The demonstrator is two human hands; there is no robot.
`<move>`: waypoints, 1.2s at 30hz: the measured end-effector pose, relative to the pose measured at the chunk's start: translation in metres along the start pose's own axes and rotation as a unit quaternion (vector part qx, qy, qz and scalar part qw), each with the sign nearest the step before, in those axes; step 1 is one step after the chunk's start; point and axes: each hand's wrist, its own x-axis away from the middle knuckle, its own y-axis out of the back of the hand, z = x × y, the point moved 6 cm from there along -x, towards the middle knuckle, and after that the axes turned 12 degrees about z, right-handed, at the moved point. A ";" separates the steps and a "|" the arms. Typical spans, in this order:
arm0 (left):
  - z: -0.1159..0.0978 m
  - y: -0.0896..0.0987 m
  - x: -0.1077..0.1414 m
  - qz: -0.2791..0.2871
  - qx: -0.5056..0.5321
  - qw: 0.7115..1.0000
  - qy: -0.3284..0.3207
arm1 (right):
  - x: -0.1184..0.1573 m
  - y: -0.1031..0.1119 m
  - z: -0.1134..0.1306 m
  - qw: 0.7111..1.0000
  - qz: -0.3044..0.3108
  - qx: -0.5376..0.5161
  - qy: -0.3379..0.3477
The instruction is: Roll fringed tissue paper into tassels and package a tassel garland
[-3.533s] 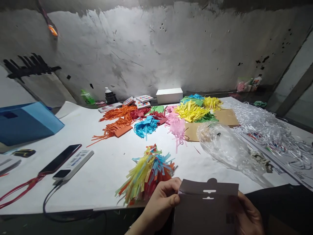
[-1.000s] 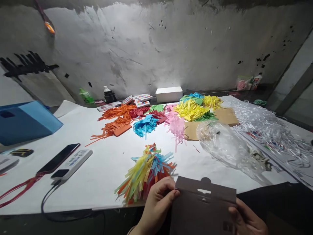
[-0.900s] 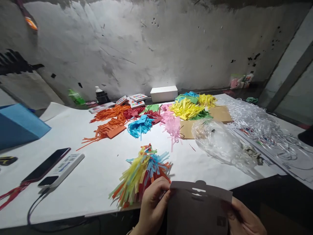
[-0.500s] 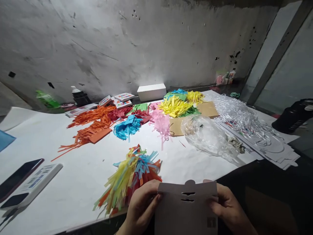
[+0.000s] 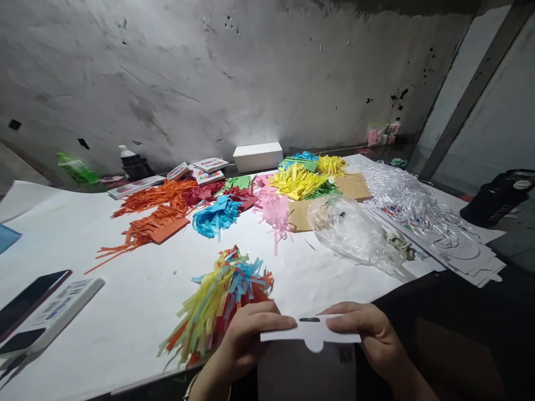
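Low at the front edge of the table, both hands grip a white cardboard package with a slotted hang hole and a rounded tab. Its top flap is bent over towards me, the tab pointing down. My left hand pinches the flap's left part, fingers on top. On the right part, my right hand presses the same way; both thumbs are largely hidden. Just beyond my left hand lies a tassel bundle of multicoloured paper strips.
Fringed paper bunches in orange, blue, pink and yellow lie farther back. A clear plastic bag, white strings and flat card pieces are right. A phone and power bank lie left.
The package's top flap has folded over towards me, so its tab now points down instead of up. Both hands have shifted inward onto the fold.
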 end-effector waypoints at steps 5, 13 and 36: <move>-0.006 0.000 0.007 0.105 -0.012 0.993 0.056 | -0.001 -0.004 0.009 0.999 0.045 0.006 0.009; -0.001 -0.016 0.012 0.076 -0.059 0.986 0.139 | 0.012 -0.006 0.040 0.925 0.076 0.371 -0.019; 0.023 -0.042 0.015 -0.007 0.110 0.940 0.321 | -0.051 -0.021 0.048 0.806 0.319 0.460 -0.195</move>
